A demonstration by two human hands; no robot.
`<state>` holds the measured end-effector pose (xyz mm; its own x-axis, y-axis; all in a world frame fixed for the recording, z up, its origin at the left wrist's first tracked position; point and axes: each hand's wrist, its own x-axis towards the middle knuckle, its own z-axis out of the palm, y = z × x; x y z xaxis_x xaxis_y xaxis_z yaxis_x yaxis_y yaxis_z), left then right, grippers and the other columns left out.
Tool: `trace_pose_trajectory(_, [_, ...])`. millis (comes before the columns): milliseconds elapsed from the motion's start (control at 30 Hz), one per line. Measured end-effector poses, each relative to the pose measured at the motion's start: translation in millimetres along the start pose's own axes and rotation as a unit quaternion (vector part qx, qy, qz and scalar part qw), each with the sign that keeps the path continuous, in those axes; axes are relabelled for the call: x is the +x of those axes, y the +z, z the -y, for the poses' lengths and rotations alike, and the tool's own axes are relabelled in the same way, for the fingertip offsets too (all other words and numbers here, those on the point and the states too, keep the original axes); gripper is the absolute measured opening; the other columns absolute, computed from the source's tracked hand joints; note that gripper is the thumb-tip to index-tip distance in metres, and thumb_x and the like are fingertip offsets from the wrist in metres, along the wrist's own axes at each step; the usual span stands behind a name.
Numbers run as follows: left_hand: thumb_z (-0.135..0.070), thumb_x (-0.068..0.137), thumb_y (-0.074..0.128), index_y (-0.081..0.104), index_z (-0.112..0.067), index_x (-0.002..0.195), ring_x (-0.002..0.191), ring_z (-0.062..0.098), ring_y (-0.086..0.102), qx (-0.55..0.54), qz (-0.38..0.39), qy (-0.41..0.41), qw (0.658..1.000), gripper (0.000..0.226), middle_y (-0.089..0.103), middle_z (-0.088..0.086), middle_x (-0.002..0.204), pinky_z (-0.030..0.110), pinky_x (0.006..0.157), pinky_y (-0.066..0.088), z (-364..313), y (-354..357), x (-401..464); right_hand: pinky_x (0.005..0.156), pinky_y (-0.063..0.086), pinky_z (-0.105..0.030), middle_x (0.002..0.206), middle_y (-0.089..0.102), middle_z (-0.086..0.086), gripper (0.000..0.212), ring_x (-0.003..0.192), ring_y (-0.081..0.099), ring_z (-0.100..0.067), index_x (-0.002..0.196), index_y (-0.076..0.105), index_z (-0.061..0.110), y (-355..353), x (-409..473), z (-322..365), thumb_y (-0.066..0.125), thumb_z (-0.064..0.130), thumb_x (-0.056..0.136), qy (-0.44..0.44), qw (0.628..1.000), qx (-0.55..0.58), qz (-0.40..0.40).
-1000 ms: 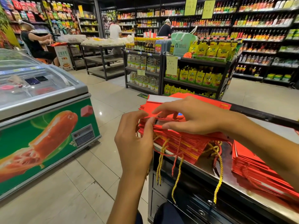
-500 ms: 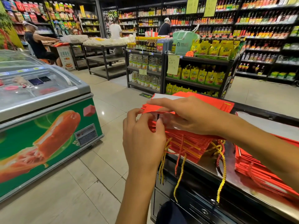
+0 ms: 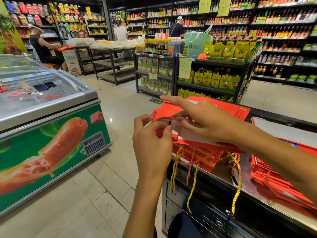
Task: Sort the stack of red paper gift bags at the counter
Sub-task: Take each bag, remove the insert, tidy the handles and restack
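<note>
The top bag (image 3: 173,111) has lifted off the stack (image 3: 202,152) at the tabletop's (image 3: 243,182) nine o'clock edge. Left hand (image 3: 152,143) fingers pinch its mouth, seemingly; right hand (image 3: 205,121) presses, fingers apart, so separation has begun.

**Counter edge crowded, aisle on your left open**

Your route along the steel counter top (image 3: 247,184) is tight: the stack of red paper gift bags (image 3: 202,152) fills the near corner, its gold and red cord handles (image 3: 237,182) hanging over the front edge. Just beside it on the right lies a second pile of flat red bags (image 3: 274,177), with only a narrow bare strip between. To your left, tiled floor (image 3: 109,194) lies open up to the green chest freezer (image 3: 51,148).
</note>
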<state>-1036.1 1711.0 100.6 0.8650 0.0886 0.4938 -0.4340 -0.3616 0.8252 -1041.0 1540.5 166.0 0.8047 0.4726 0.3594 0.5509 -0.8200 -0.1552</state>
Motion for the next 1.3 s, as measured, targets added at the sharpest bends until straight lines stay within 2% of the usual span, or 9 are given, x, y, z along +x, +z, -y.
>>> trace_pose_trajectory(133, [-0.018, 0.09, 0.078, 0.079, -0.025, 0.091, 0.1, -0.032, 0.04, -0.026, 0.016, 0.001, 1.0, 0.007, 0.051, -0.009, 0.116, -0.007, 0.075, 0.034, 2.6, -6.8, -3.1, 0.058, 0.042, -0.012, 0.11, 0.077, 0.005, 0.065, 0.065, 0.06, 0.007, 0.16, 0.025, 0.029, 3.8, 1.7, -2.1, 0.053, 0.013, 0.103, 0.006, 1.0, 0.003, -0.007])
trace_pose_trajectory(233, [-0.021, 0.091, 0.078, 0.078, -0.027, 0.091, 0.103, -0.029, 0.042, -0.054, 0.031, 0.0, 0.998, 0.006, 0.052, -0.012, 0.121, -0.006, 0.073, 0.037, 3.0, -8.4, -1.8, 0.073, 0.055, -0.038, 0.112, 0.077, 0.002, 0.058, 0.086, 0.073, -0.02, 0.157, 0.033, 0.029, 1.4, 3.7, -7.2, 0.05, 0.019, 0.103, 0.012, 0.999, 0.028, -0.016])
trace_pose_trajectory(367, [-0.027, 0.089, 0.079, 0.074, -0.038, 0.088, 0.104, -0.025, 0.047, -0.07, 0.028, 0.011, 0.997, 0.012, 0.055, -0.017, 0.115, -0.002, 0.073, 0.043, 7.8, -10.0, 3.9, 0.078, 0.047, -0.011, 0.113, 0.074, 0.013, 0.035, 0.097, 0.067, 0.003, 0.137, 0.063, 0.026, -6.7, 6.0, -4.5, 0.058, 0.03, 0.103, 0.031, 0.998, 0.052, 0.003])
trace_pose_trajectory(533, [-0.024, 0.088, 0.079, 0.074, -0.037, 0.088, 0.108, -0.012, 0.057, -0.086, 0.034, 0.018, 0.996, 0.014, 0.062, -0.021, 0.113, 0.011, 0.079, 0.055, 19.4, -14.1, 5.9, 0.08, 0.05, -0.032, 0.101, 0.068, 0.018, 0.021, 0.093, 0.063, -0.002, 0.115, 0.077, 0.028, -14.2, 6.1, -16.6, 0.063, 0.033, 0.1, 0.103, 0.988, 0.108, 0.041])
trace_pose_trajectory(667, [-0.03, 0.092, 0.075, 0.07, -0.023, 0.089, 0.108, -0.017, 0.057, -0.127, 0.012, 0.006, 0.992, 0.008, 0.066, -0.024, 0.107, 0.0, 0.076, 0.047, 17.4, -15.6, -1.2, 0.08, 0.052, -0.041, 0.092, 0.071, 0.011, 0.012, 0.088, 0.063, -0.01, 0.104, 0.079, 0.029, -2.1, 6.5, -29.6, 0.073, 0.031, 0.094, 0.111, 0.986, 0.125, 0.03])
trace_pose_trajectory(833, [-0.057, 0.097, 0.058, 0.049, -0.027, 0.118, 0.088, 0.005, 0.068, -0.106, 0.034, -0.115, 0.987, 0.038, 0.064, -0.006, 0.1, 0.027, 0.07, 0.06, 11.6, -7.3, 16.2, 0.07, 0.048, -0.024, 0.09, 0.073, 0.007, 0.007, 0.08, 0.065, -0.006, 0.1, 0.075, 0.02, 12.3, 5.8, -30.9, 0.069, 0.023, 0.098, 0.073, 0.991, 0.113, -0.017])
trace_pose_trajectory(967, [-0.023, 0.1, 0.062, 0.066, -0.026, 0.102, 0.069, 0.01, 0.073, -0.186, 0.13, -0.168, 0.959, 0.005, 0.075, 0.006, 0.092, 0.019, 0.055, 0.055, 14.7, -8.0, 17.7, 0.067, 0.049, -0.025, 0.082, 0.07, 0.011, 0.005, 0.073, 0.068, -0.003, 0.103, 0.067, 0.02, 11.6, 6.7, -29.4, 0.063, 0.022, 0.102, 0.048, 0.994, 0.061, -0.071])
trace_pose_trajectory(1200, [-0.014, 0.097, 0.065, 0.065, -0.023, 0.109, 0.073, 0.012, 0.075, -0.198, 0.133, -0.18, 0.954, 0.015, 0.075, 0.004, 0.088, 0.025, 0.06, 0.06, 25.4, -9.9, 15.1, 0.072, 0.054, -0.039, 0.083, 0.071, 0.01, 0.005, 0.076, 0.068, -0.005, 0.103, 0.068, 0.024, 18.9, 9.0, -26.9, 0.064, 0.026, 0.1, 0.079, 0.992, 0.067, -0.073])
trace_pose_trajectory(1300, [-0.015, 0.097, 0.065, 0.062, -0.019, 0.114, 0.072, 0.014, 0.074, -0.212, 0.148, -0.208, 0.943, 0.018, 0.075, 0.007, 0.09, 0.03, 0.061, 0.062, 26.4, -10.3, 12.4, 0.079, 0.053, -0.033, 0.091, 0.071, 0.012, 0.012, 0.087, 0.067, -0.005, 0.107, 0.071, 0.026, 6.1, 3.6, -35.7, 0.07, 0.03, 0.095, 0.148, 0.984, 0.075, -0.057])
